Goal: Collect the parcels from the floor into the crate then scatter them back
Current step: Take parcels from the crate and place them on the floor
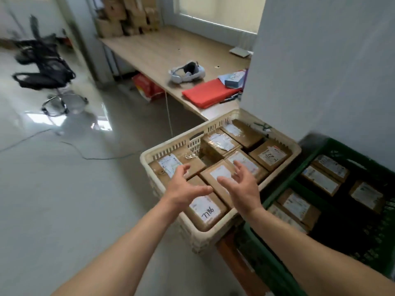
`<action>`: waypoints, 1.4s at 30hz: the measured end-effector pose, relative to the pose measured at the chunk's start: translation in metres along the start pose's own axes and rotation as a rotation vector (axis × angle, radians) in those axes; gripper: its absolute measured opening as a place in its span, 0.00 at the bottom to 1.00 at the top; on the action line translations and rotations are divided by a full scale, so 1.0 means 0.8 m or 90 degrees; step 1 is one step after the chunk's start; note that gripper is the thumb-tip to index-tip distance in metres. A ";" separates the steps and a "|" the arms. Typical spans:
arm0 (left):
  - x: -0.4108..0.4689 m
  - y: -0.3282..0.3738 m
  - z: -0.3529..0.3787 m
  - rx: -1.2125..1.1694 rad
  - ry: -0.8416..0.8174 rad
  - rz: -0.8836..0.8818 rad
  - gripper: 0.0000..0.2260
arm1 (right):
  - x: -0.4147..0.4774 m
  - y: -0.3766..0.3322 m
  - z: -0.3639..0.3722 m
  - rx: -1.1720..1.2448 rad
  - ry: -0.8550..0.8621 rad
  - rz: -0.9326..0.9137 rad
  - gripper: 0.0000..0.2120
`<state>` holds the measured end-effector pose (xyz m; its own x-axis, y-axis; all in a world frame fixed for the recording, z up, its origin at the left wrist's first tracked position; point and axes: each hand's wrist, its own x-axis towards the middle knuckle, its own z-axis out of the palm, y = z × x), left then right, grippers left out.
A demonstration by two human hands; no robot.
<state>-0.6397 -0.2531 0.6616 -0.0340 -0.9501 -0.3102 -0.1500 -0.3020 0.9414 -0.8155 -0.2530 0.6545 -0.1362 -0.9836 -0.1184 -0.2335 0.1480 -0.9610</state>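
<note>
Cream plastic crate (175,144), at centre, was packed with brown cardboard parcels (271,155), each bearing a white label; the nearest parcel (206,212) read "7786". Left hand (183,186) and right hand (241,186) hovered just above the parcels, palms facing, fingers spread wide, holding nothing. A green crate (263,253), just beside on the right, also held labelled parcels. On the far worktop (154,48) lay a red folder (209,92) and a white headset (188,71). A black office chair (44,67) stood at far left.

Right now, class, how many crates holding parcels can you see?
2: a cream crate at centre, and a green crate beside it on the right. Others underneath may be hidden.
</note>
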 end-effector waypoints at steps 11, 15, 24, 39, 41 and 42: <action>-0.196 -0.107 -0.333 -0.255 0.451 -0.034 0.42 | -0.102 -0.090 0.328 -0.086 -0.392 -0.118 0.53; -0.282 -0.132 -0.401 -0.381 0.554 -0.045 0.44 | -0.144 -0.103 0.427 -0.040 -0.540 -0.018 0.56; -0.405 -0.214 -0.447 -0.246 0.844 -0.119 0.49 | -0.216 -0.110 0.581 -0.325 -0.711 -0.259 0.28; -0.565 -0.328 -0.427 -0.418 1.153 -0.165 0.51 | -0.337 -0.091 0.699 -0.378 -0.910 -0.263 0.35; -0.589 -0.352 -0.426 -0.447 1.152 -0.171 0.47 | -0.356 -0.085 0.716 -0.404 -0.936 -0.283 0.34; -0.600 -0.362 -0.427 -0.450 1.150 -0.194 0.44 | -0.366 -0.082 0.727 -0.425 -0.946 -0.309 0.31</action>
<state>-0.2421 0.2637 0.5830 0.8610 0.3139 -0.4001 0.4156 0.0191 0.9093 -0.2006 -0.0349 0.6071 0.9260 -0.1320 -0.3536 -0.3663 -0.5406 -0.7574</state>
